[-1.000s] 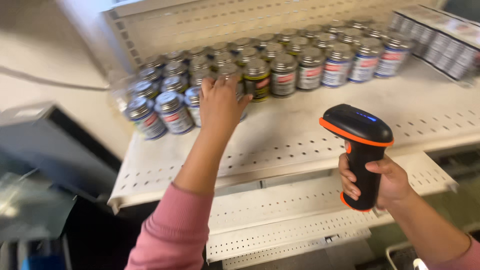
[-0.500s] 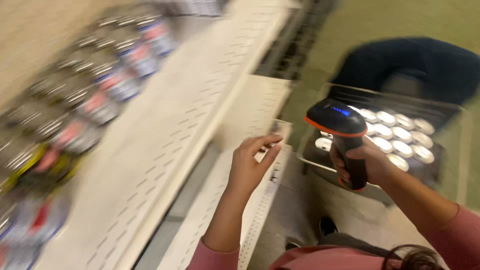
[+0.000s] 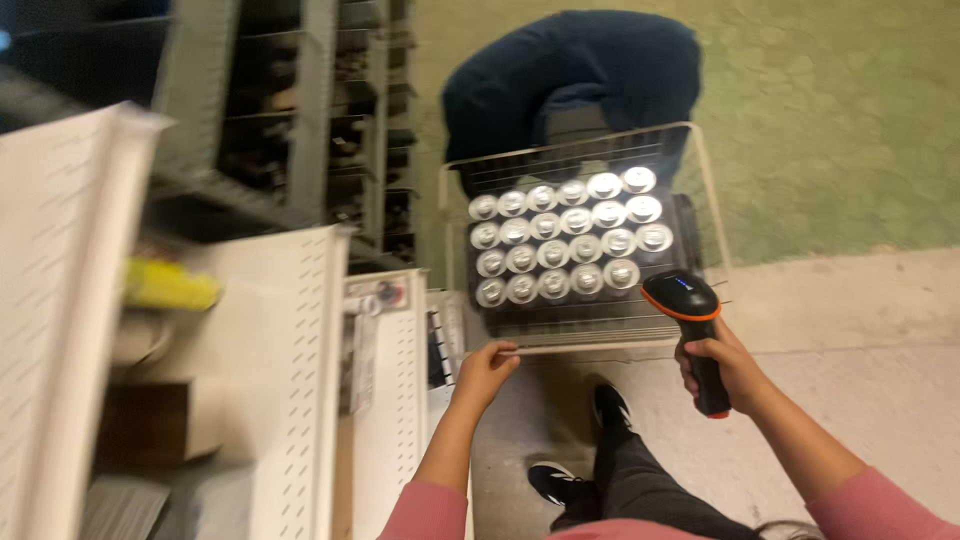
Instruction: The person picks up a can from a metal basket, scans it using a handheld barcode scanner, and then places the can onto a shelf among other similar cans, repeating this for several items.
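Right hand (image 3: 728,368): wrapped around the black grip of a handheld scanner (image 3: 690,325), fingers clamped tight; the scanner's orange-trimmed head sticks up past the knuckles, over the near right corner of the cart.
Left hand (image 3: 485,370): at the near rail of a wire cart (image 3: 575,345), fingers curled down onto the rail's left end; blur makes it hard to tell if they grip it or only rest there.
Cans (image 3: 565,240): silver-topped, packed in neat rows in a dark tray inside the cart, just beyond both hands, untouched.
Shelving (image 3: 300,380): white perforated shelves, left of the left hand.
Far side: a person in dark blue (image 3: 575,70) behind the cart, on green floor.
Near: dark shoes (image 3: 610,405) on pale floor.
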